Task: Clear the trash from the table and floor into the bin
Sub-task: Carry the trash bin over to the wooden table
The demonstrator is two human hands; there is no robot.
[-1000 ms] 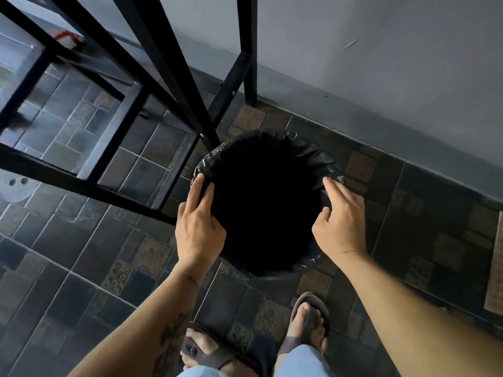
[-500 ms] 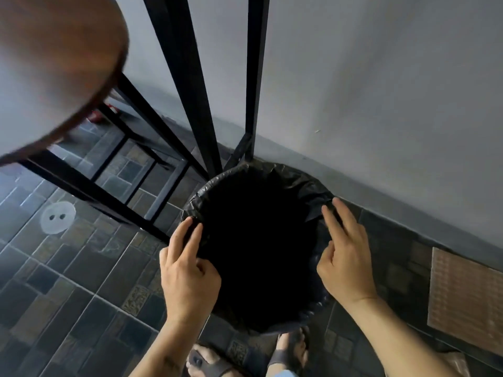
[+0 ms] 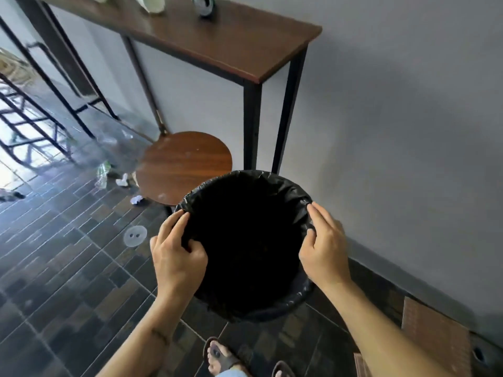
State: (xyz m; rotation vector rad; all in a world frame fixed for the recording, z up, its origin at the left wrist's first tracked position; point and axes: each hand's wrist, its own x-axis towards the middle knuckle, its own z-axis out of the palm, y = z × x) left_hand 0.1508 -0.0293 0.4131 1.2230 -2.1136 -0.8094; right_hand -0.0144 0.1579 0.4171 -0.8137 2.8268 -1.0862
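A round bin [image 3: 246, 186] lined with a black plastic bag is in front of me, held above the tiled floor. My left hand [image 3: 177, 254] grips its left rim and my right hand [image 3: 324, 250] grips its right rim. On the brown table [image 3: 231, 47] by the wall stand a pale paper cup [image 3: 152, 4] and a can [image 3: 204, 6]. Trash lies on the floor at the left: a clear round lid [image 3: 135, 235], a crumpled white paper [image 3: 137, 200], another white scrap [image 3: 122, 180] and a clear plastic bottle [image 3: 103, 172].
A round wooden stool [image 3: 185, 164] stands just behind the bin, under the table's near end. Flat cardboard [image 3: 435, 333] lies by the wall at the lower right. Black metal frames [image 3: 35, 126] stand at the far left. My sandalled feet [image 3: 220, 355] are below the bin.
Both hands have closed on the bin's rim and the bin has come up off the floor. The view has lifted, bringing the stool, table and floor trash into sight.
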